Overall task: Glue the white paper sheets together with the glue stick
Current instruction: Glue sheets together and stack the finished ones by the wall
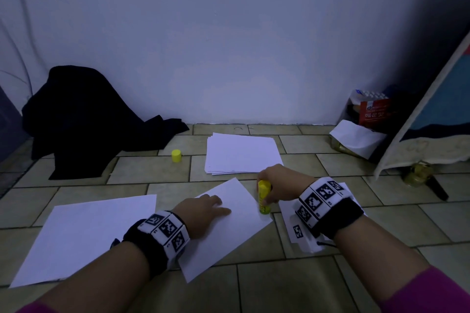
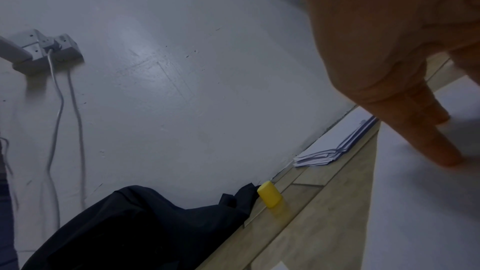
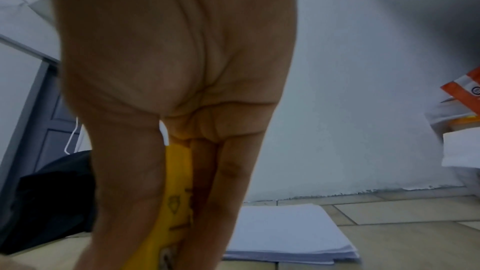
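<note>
White sheet [image 1: 229, 231] flat on tiled floor [image 1: 381, 216], glue stick [image 1: 263, 197] upright at its right edge.

Right hand [image 1: 276, 180] wrapped around yellow glue stick, lower end touching sheet. Left hand [image 1: 203, 211] flat on sheet, fingers [image 2: 441, 147] extended and pressing. Second sheet [image 1: 81, 236] just left. Paper stack [image 1: 241, 154] beyond, near wall. Yellow cap [image 1: 176, 155] standing apart on floor, beside black cloth [image 1: 84, 119].
</note>
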Demonstrator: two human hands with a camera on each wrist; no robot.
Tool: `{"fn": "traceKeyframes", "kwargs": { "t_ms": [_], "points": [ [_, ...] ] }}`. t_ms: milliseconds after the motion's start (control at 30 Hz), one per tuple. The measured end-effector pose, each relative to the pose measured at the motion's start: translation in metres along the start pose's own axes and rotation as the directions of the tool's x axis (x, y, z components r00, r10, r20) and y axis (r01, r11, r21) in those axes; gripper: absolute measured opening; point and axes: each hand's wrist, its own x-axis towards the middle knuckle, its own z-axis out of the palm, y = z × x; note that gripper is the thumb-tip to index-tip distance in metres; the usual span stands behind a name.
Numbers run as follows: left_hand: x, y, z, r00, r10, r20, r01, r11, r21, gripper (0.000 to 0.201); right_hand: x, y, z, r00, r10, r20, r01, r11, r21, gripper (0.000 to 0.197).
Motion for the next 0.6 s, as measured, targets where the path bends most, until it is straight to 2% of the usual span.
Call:
{"fn": "traceKeyframes", "kwargs": {
  "t_ms": [67,133,233,300,367,433,500,600],
  "points": [
    [0.0,0.001,-0.001,1.0,-0.027,-0.012,0.027,0.999,0.018,0.064,0.001,0.002,-0.002,1.0,0.004,-0.025,-0.003,1.0,0.024,0.032],
    [-0.001,0.004,-0.004,0.997,-0.071,-0.028,0.071,0.997,0.027,0.065,0.002,0.005,-0.007,0.993,0.025,-0.115,-0.012,0.993,0.114,0.025],
    [-0.002,0.008,-0.002,0.988,-0.134,-0.073,0.134,0.991,0.002,0.07,0.006,0.004,-0.013,0.962,0.074,-0.264,0.003,0.959,0.282,0.026],
    [-0.003,0.009,0.002,0.983,-0.148,-0.11,0.143,0.988,-0.055,0.072,0.012,0.001,-0.012,0.944,0.087,-0.318,0.022,0.946,0.325,0.028],
    [-0.003,0.008,0.007,0.981,-0.152,-0.119,0.14,0.984,-0.107,0.072,0.019,-0.003,-0.01,0.94,0.09,-0.328,0.027,0.941,0.338,0.028],
    [-0.004,0.006,0.009,0.979,-0.166,-0.115,0.15,0.98,-0.131,0.064,0.027,-0.007,-0.006,0.938,0.102,-0.331,0.03,0.928,0.37,0.029],
    [-0.004,0.004,0.011,0.977,-0.185,-0.109,0.172,0.977,-0.124,0.054,0.034,-0.012,-0.003,0.933,0.115,-0.341,0.033,0.916,0.4,0.032],
    [-0.003,0.003,0.01,0.97,-0.219,-0.104,0.21,0.973,-0.093,0.052,0.044,-0.023,0.001,0.934,0.114,-0.339,0.036,0.913,0.406,0.035]
  ]
}}
